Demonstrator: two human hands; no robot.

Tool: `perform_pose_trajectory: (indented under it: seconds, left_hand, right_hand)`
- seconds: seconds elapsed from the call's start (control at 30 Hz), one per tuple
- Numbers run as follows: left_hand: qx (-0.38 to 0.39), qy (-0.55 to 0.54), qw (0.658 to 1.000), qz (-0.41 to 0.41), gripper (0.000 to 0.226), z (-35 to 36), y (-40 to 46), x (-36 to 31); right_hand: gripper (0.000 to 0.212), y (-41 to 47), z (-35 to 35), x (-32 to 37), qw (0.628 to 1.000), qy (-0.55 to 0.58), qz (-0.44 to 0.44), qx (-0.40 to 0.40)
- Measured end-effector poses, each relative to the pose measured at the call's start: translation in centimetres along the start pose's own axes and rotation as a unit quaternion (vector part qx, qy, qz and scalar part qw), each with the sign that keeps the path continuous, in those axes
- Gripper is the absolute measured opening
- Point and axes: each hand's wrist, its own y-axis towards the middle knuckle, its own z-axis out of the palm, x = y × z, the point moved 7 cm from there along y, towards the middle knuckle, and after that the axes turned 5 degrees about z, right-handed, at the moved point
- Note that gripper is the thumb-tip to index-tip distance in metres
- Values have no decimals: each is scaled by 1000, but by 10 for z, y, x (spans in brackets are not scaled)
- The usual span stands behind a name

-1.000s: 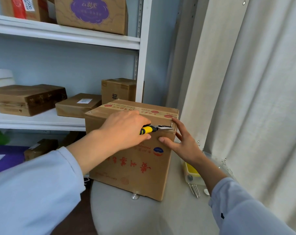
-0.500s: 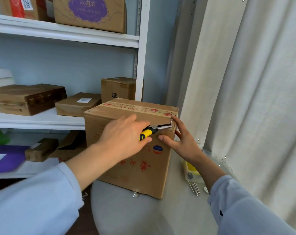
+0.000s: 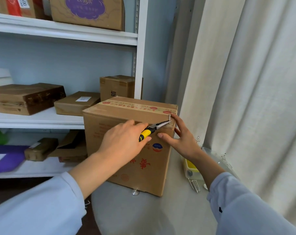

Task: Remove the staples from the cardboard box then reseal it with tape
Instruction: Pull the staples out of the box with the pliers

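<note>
White metal shelving stacked with brown parcels fills the background from 9 to 12 o'clock, a pale curtain hangs at 3 o'clock; the brown cardboard box with red print and printed tape across its top stands at centre on a round grey table; the left hand grips the yellow-and-black-handled needle-nose pliers, long axis running low at 8 o'clock up toward 2 o'clock; the tips sit at a small metal staple standing up at the box's top right corner; the right hand, fingers spread flat, braces that corner just beside the staple; likely next is a pull away from the corner; a second staple shows at the top left corner, well apart.
</note>
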Motion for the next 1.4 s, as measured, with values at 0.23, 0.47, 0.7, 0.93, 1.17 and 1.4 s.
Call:
perform_pose_trajectory:
  seconds: [0.23, 0.47, 0.7, 0.93, 1.17, 1.4]
  left_hand:
    - [57, 63, 996, 37, 49, -13, 20, 4]
    - [43, 22, 999, 11, 49, -5, 10, 4]
    - [43, -6, 999, -27, 47, -2, 6, 4]
    - [-25, 31, 999, -15, 49, -38, 17, -6]
    - [39, 15, 999, -21, 43, -29, 4, -5]
    - [38, -9, 999, -13, 42, -26, -1, -23]
  right_hand:
    - [90, 0, -1, 1, 1000, 2, 2, 0]
    - [91, -2, 0, 1, 1000, -4, 13, 4]
    - [103, -7, -2, 9, 998, -42, 54, 10]
    - [91, -11, -8, 20, 994, -85, 69, 2]
    - [64, -30, -38, 44, 989, -31, 4, -141]
    - [23, -31, -44, 49, 987, -1, -2, -163]
